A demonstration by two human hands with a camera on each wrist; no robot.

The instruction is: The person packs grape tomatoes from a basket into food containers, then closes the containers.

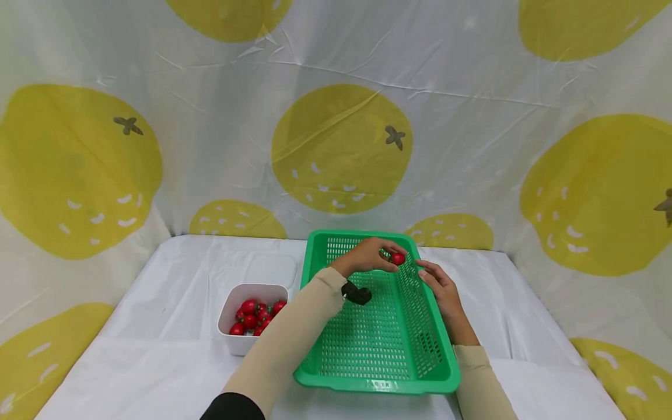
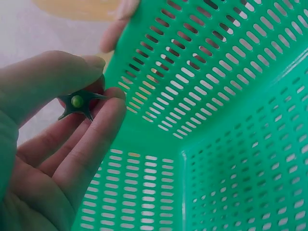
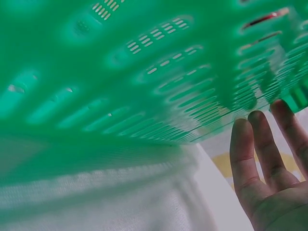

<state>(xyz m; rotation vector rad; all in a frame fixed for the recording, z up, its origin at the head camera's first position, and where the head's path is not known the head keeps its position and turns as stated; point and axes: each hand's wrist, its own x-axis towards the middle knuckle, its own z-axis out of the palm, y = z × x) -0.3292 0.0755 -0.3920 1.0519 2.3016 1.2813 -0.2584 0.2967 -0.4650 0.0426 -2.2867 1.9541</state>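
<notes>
My left hand (image 1: 369,255) reaches over a green slotted plastic basket (image 1: 378,385) and pinches a red cherry tomato (image 1: 398,258) near the basket's far right corner. In the left wrist view, the tomato's green star-shaped calyx (image 2: 77,101) faces the camera between thumb and fingers. My right hand (image 1: 443,294) is at the outside of the basket's right wall, fingertips at the rim. From the right wrist view, its fingers (image 3: 243,144) look nearly straight beside the slotted wall; the thumb is hidden there. Left of the basket, a white box (image 1: 228,306) holds several red cherry tomatoes (image 1: 249,321).
A pale flat lid (image 1: 270,269) lies behind the white box. White cloth (image 1: 157,361) covers the table, and a curtain (image 1: 462,87) with yellow fruit prints hangs behind and at both sides. My left forearm (image 1: 294,332) crosses the basket's left rim.
</notes>
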